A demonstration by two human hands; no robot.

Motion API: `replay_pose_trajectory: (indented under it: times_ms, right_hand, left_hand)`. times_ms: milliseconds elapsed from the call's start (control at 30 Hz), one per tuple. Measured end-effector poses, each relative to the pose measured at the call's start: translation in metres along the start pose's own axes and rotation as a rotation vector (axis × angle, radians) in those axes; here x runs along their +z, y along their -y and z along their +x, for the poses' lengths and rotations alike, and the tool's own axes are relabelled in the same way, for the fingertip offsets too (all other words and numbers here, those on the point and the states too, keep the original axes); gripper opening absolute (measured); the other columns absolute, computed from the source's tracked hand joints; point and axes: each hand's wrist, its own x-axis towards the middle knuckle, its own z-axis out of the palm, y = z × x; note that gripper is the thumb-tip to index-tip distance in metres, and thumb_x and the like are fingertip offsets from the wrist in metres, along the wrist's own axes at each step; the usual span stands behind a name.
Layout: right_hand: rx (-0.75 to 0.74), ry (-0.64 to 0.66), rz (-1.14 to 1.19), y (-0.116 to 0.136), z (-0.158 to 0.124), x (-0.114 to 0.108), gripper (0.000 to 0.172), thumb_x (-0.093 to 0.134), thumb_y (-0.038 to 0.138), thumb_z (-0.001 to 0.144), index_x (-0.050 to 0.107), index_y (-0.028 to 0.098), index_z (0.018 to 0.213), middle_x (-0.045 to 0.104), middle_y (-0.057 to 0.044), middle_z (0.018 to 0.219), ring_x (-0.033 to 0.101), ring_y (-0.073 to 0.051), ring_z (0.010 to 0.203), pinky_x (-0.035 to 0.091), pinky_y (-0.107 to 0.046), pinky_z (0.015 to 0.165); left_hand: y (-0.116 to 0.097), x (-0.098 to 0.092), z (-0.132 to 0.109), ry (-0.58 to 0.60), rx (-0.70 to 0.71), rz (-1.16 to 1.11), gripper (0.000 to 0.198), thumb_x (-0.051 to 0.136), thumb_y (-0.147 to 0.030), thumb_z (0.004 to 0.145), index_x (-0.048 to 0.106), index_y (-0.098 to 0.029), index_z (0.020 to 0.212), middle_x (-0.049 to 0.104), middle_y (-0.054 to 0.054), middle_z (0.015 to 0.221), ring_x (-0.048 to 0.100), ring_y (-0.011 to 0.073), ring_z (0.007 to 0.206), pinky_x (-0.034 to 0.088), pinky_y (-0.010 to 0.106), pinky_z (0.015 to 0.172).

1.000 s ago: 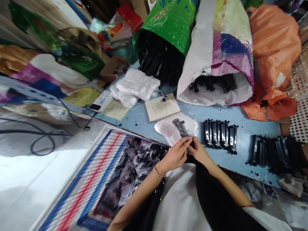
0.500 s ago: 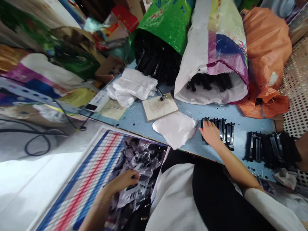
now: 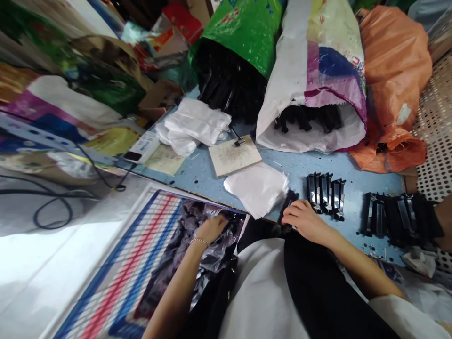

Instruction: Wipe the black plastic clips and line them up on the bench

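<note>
My right hand is closed around a long black plastic part, held tilted at the table's front edge beside a stack of clear plastic bags. Just past that hand, several similar black parts with shiny strips stand in a row on the table. My left hand, a bracelet at its wrist, hovers over an open striped woven bag filled with plastic-wrapped dark pieces. Its fingers are curled together and nothing shows in them.
On the blue table lie a flat board with a small clip on it and more folded plastic bags. Green and white sacks of black parts stand behind. Another person's hand is by a second row at right.
My right hand has taken one black part from the row and brought it left and nearer my body. My left hand has risen from deeper over the striped bag towards the table edge.
</note>
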Motion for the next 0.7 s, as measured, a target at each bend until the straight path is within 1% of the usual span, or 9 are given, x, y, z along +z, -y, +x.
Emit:
replay_pose_trajectory:
  times_ms: [67, 133, 233, 333, 400, 433, 500, 567, 700]
  right_hand:
    - [0.001, -0.011, -0.103, -0.006, -0.008, 0.012, 0.031, 0.054, 0.000, 0.089, 0.071, 0.025, 0.097, 0.071, -0.006, 0.112, 0.055, -0.024, 0.115, 0.034, -0.053, 0.111]
    - [-0.009, -0.026, -0.124, -0.019, -0.017, 0.021, 0.026, 0.056, 0.002, 0.089, 0.071, 0.024, 0.091, 0.068, -0.006, 0.128, 0.053, -0.025, 0.125, 0.033, -0.054, 0.115]
    - [0.003, -0.071, -0.103, -0.035, -0.027, 0.030, 0.023, 0.053, 0.008, 0.093, 0.070, 0.022, 0.089, 0.059, -0.007, 0.143, 0.048, -0.025, 0.135, 0.040, -0.049, 0.113]
    - [0.252, -0.194, -0.158, -0.029, -0.030, 0.035, 0.022, 0.047, 0.015, 0.097, 0.069, 0.018, 0.100, 0.064, -0.014, 0.131, 0.056, -0.028, 0.126, 0.047, -0.047, 0.106]
    - [0.509, -0.229, -0.205, -0.015, -0.030, 0.039, 0.022, 0.053, 0.028, 0.097, 0.065, 0.015, 0.111, 0.066, -0.018, 0.120, 0.063, -0.031, 0.112, 0.052, -0.046, 0.094]
    - [0.625, -0.216, -0.214, -0.009, -0.030, 0.042, 0.031, 0.058, 0.035, 0.095, 0.062, 0.015, 0.118, 0.067, -0.019, 0.116, 0.066, -0.032, 0.105, 0.054, -0.044, 0.088]
    - [0.795, -0.166, -0.186, 0.002, -0.033, 0.047, 0.049, 0.062, 0.047, 0.092, 0.054, 0.015, 0.129, 0.069, -0.019, 0.112, 0.070, -0.032, 0.093, 0.054, -0.041, 0.078]
    - [0.903, -0.159, -0.098, 0.003, -0.038, 0.052, 0.052, 0.061, 0.046, 0.092, 0.050, 0.017, 0.134, 0.072, -0.017, 0.104, 0.072, -0.030, 0.085, 0.053, -0.039, 0.074]
    - [0.951, -0.394, 0.356, -0.013, -0.049, 0.056, 0.044, 0.064, 0.037, 0.089, 0.057, 0.022, 0.130, 0.072, -0.007, 0.086, 0.067, -0.024, 0.069, 0.051, -0.036, 0.067]
  left_hand:
    - [-0.018, -0.009, 0.012, -0.021, -0.018, 0.092, 0.029, 0.048, -0.030, 0.099, 0.071, -0.012, 0.095, 0.073, 0.016, 0.099, 0.070, 0.0297, 0.097, 0.054, 0.044, 0.087]
    - [-0.035, -0.018, 0.010, -0.059, -0.025, 0.204, 0.031, 0.047, -0.029, 0.096, 0.072, -0.012, 0.089, 0.073, 0.020, 0.095, 0.072, 0.0348, 0.094, 0.053, 0.045, 0.082]
    - [-0.057, -0.025, -0.006, -0.195, 0.036, 0.206, 0.029, 0.046, -0.027, 0.095, 0.069, -0.015, 0.083, 0.073, 0.015, 0.086, 0.072, 0.0306, 0.082, 0.053, 0.038, 0.074]
    - [-0.085, -0.019, -0.005, -0.374, 0.299, -0.047, 0.021, 0.048, -0.021, 0.095, 0.066, -0.018, 0.087, 0.071, 0.008, 0.087, 0.070, 0.0218, 0.082, 0.053, 0.031, 0.078]
    - [-0.108, -0.010, 0.012, -0.464, 0.450, -0.171, 0.013, 0.053, -0.021, 0.094, 0.065, -0.017, 0.094, 0.069, 0.010, 0.097, 0.068, 0.0200, 0.087, 0.053, 0.031, 0.083]
    - [-0.119, -0.005, 0.024, -0.494, 0.475, -0.177, 0.011, 0.057, -0.022, 0.093, 0.065, -0.015, 0.095, 0.068, 0.012, 0.101, 0.067, 0.0212, 0.090, 0.053, 0.033, 0.085]
    - [-0.133, 0.003, 0.047, -0.507, 0.452, -0.123, 0.009, 0.062, -0.022, 0.091, 0.065, -0.013, 0.091, 0.067, 0.015, 0.101, 0.066, 0.0246, 0.093, 0.053, 0.037, 0.085]
    - [-0.136, 0.007, 0.064, -0.453, 0.437, -0.124, 0.010, 0.060, -0.017, 0.091, 0.065, -0.014, 0.082, 0.067, 0.013, 0.096, 0.065, 0.0242, 0.093, 0.053, 0.037, 0.084]
    - [-0.118, 0.000, 0.078, -0.353, 0.404, -0.412, 0.016, 0.067, -0.021, 0.083, 0.062, -0.018, 0.068, 0.065, 0.003, 0.078, 0.063, 0.0164, 0.077, 0.050, 0.029, 0.074]
